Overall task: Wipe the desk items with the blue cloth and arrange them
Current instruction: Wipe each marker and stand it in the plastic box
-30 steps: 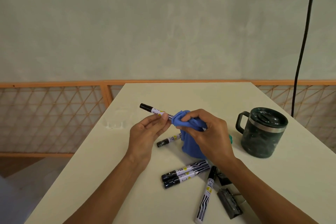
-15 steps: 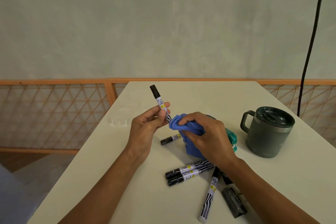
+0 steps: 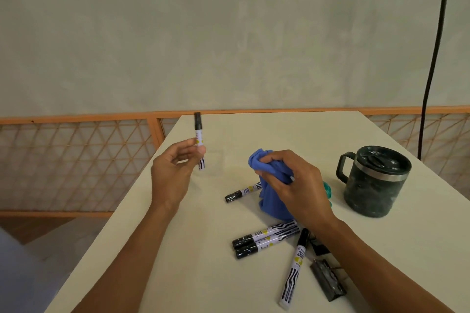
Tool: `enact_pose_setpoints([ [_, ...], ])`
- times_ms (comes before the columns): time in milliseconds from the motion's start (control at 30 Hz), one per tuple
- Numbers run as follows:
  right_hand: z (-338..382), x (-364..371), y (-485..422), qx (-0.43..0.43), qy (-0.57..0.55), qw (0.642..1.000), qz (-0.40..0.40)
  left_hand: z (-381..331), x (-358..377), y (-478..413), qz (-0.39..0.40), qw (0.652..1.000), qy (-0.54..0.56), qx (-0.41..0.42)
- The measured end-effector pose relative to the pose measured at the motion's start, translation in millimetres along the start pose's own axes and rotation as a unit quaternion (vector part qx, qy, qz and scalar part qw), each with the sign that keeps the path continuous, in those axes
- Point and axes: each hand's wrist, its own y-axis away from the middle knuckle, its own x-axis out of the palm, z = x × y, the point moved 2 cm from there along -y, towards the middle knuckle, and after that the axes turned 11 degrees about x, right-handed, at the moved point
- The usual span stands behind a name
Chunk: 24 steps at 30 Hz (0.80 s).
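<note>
one marker in hand, the rest not yet arranged

a marker is pinched upright between thumb and fingertips of the left hand, left of centre in the frame, well apart from the cloth. the cloth is held bunched at the centre of the frame by the right hand, whose fingers are curled round it. its lower part hangs to the desk or just above it.

the task is judged to be at an early or middle stage. four more markers are left at odd angles: one just left of the cloth, a pair side by side below it, and one slanted at lower centre. a mug is seen at the right and a dark clip at lower right. nothing is lined up, so arranging is taken as undone. which items are already wiped cannot be told.

white labels with black stripes and a yellow mark are seen on the markers, but the print is too small to be read. no writing is made out on the mug.
</note>
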Motion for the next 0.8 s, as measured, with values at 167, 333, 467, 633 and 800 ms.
enact_pose_setpoints([
  [167, -2, -1, 0, 0.005, 0.001, 1.0, -0.003, 14, -15, -27, -0.061, 0.998, -0.002, -0.008],
  [333, -3, 0, -1, -0.001, 0.005, 1.0, -0.003, 30, -6, -54, -0.017, 0.996, -0.073, -0.042],
  [467, -3, -1, 0, 0.004, 0.001, 1.0, -0.002, 42, 6, -72, 0.021, 0.986, -0.155, -0.057],
  [633, -3, -1, -1, 0.0, 0.006, 1.0, -0.005, 56, 20, -80, 0.065, 0.947, -0.312, -0.052],
  [800, -4, -1, -1, -0.007, 0.01, 1.0, -0.004, 63, 28, -81, 0.078, 0.913, -0.397, -0.052],
])
